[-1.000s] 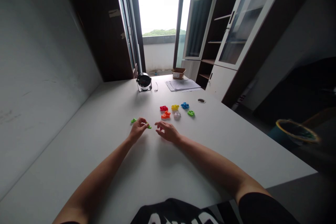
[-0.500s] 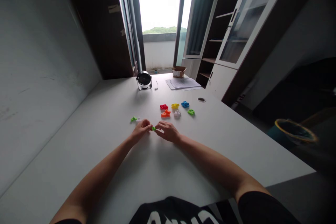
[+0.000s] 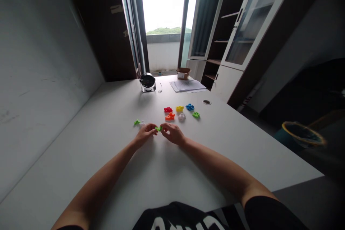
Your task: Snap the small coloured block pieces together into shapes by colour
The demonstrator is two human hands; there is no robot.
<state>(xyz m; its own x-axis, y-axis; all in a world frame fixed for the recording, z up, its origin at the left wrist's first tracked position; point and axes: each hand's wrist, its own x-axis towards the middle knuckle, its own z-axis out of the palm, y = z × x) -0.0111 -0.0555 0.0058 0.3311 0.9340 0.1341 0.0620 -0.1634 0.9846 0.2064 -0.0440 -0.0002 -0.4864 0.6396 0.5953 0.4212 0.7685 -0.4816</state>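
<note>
Between the fingertips of both hands is a small bright green plastic piece (image 3: 159, 129), partly covered by the fingers. My left hand (image 3: 146, 133) pinches its left side, and my right hand (image 3: 172, 133) pinches its right side. Just beyond my left hand lie another green piece (image 3: 137, 122) and a white piece (image 3: 142, 123). Past my right hand rest small piles of plastic pieces: red (image 3: 168, 109), orange (image 3: 170, 116), yellow (image 3: 179, 109), white (image 3: 182, 116), blue (image 3: 190, 107) and green (image 3: 196, 115). Their exact kind is too small to tell.
The white table (image 3: 129, 183) meets a wall on the left. Toward its far end stand a round black device on a metal stand (image 3: 147, 82), papers (image 3: 188, 85) and an open cardboard box (image 3: 183, 73). A round cable hole (image 3: 206, 102) sits near the right edge.
The green piece has risen slightly and turned between my fingers, so more of it shows. My right fingers have shifted a little around it. The coloured piles have stayed in place.
</note>
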